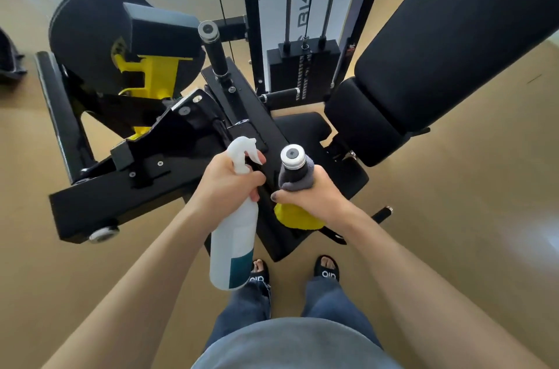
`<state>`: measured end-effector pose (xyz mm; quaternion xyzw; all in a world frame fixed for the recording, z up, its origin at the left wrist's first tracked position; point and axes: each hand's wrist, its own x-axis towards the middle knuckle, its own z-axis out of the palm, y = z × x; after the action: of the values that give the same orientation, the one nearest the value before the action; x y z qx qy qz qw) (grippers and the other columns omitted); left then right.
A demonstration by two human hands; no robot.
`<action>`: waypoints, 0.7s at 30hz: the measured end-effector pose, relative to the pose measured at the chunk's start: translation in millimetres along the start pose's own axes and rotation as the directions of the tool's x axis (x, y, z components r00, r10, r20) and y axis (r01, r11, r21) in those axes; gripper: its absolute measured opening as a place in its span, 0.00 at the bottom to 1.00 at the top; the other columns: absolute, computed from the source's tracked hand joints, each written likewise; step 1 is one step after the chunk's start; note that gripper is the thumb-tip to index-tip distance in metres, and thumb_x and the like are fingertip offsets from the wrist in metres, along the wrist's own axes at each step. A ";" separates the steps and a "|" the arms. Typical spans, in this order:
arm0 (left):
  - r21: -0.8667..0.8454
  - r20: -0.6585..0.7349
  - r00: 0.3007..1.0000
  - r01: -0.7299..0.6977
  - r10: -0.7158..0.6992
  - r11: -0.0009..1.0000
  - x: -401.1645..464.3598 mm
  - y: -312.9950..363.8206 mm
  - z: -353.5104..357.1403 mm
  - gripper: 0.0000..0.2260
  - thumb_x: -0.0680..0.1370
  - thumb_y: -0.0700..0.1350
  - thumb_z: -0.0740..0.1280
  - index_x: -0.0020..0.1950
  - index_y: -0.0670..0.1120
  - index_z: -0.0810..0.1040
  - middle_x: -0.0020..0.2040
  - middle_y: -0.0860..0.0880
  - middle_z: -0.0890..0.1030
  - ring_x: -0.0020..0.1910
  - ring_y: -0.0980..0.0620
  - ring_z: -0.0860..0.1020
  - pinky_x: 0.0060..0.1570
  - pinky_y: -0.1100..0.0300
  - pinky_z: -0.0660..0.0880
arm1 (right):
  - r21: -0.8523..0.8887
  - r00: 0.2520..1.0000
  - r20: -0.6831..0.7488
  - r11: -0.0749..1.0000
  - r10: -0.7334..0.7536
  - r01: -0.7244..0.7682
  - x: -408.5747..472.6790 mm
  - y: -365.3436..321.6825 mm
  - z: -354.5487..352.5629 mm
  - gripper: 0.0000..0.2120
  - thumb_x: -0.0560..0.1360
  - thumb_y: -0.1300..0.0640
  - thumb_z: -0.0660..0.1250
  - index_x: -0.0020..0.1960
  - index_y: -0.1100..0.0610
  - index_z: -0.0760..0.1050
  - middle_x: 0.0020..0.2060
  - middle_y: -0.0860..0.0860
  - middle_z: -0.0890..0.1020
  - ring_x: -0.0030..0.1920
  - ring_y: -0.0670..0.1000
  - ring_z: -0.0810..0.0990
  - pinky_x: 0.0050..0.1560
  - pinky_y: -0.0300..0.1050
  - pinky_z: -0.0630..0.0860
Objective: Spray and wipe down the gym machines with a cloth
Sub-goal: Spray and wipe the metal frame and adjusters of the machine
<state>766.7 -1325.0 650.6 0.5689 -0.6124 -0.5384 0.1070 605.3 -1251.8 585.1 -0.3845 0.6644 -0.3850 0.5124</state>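
Your left hand [225,184] grips the white spray bottle [234,243] by its neck, while your right hand [314,197] clasps a grey-and-yellow cloth [298,216], apparently wrapped around the machine's black handle [295,164].

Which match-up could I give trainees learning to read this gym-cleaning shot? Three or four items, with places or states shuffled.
Things:
1. spray bottle
2. cloth
3. weight stack
4. back pad

Places or states:
A. wrapped round the near handle, gripped by the right hand
B. far side, behind the seat
C. held by its neck in the left hand
D. upper right, tilted

Pairs: 1-C, 2-A, 3-B, 4-D
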 end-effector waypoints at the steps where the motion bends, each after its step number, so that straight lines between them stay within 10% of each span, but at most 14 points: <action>1: 0.000 -0.003 1.000 0.009 -0.009 1.000 -0.4 -0.9 0.5 0.10 0.74 0.36 0.69 0.50 0.51 0.81 0.27 0.48 0.79 0.31 0.52 0.77 0.45 0.52 0.79 | -0.025 0.990 0.136 0.999 0.033 -0.030 1.3 -9.0 -9.9 0.11 0.67 0.64 0.79 0.45 0.66 0.79 0.37 0.53 0.82 0.39 0.46 0.80 0.46 0.41 0.78; 4: -0.017 -0.018 0.999 0.037 -0.037 0.999 -1.0 -2.4 2.6 0.10 0.75 0.36 0.69 0.50 0.50 0.82 0.28 0.48 0.79 0.32 0.51 0.77 0.44 0.53 0.78 | -0.093 0.958 0.269 0.993 0.099 -0.076 3.8 -15.2 -21.5 0.13 0.67 0.63 0.80 0.48 0.63 0.81 0.40 0.53 0.84 0.43 0.45 0.82 0.50 0.41 0.78; 10: -0.016 -0.045 0.997 0.069 -0.069 0.998 -4.1 -2.4 12.0 0.07 0.76 0.37 0.69 0.45 0.49 0.80 0.28 0.49 0.79 0.27 0.57 0.76 0.38 0.59 0.75 | -0.139 0.916 -0.372 0.985 -0.152 0.107 -16.6 31.2 29.1 0.10 0.74 0.54 0.75 0.50 0.55 0.76 0.40 0.45 0.81 0.43 0.40 0.81 0.43 0.29 0.73; 16: 0.014 -0.061 0.995 0.083 -0.082 0.996 -6.5 -0.8 19.6 0.09 0.77 0.36 0.69 0.39 0.47 0.78 0.25 0.51 0.78 0.23 0.60 0.74 0.28 0.70 0.73 | -0.725 0.871 -0.177 0.660 -0.458 0.199 -52.9 81.6 15.3 0.28 0.67 0.68 0.77 0.63 0.63 0.70 0.52 0.60 0.81 0.52 0.57 0.81 0.49 0.47 0.82; 21: 0.015 -0.102 0.989 0.113 -0.110 0.994 -7.2 -1.5 23.9 0.13 0.78 0.37 0.69 0.34 0.46 0.75 0.23 0.52 0.76 0.21 0.61 0.73 0.23 0.73 0.69 | -0.843 0.831 -0.067 0.477 -0.553 0.249 -64.7 91.4 -6.9 0.30 0.55 0.69 0.83 0.52 0.60 0.74 0.41 0.56 0.83 0.37 0.56 0.83 0.32 0.41 0.76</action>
<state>752.2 -1305.9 643.4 0.6299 -0.5790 -0.5077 0.1017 599.6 -1155.1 528.5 -0.6495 0.7287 -0.2102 0.0549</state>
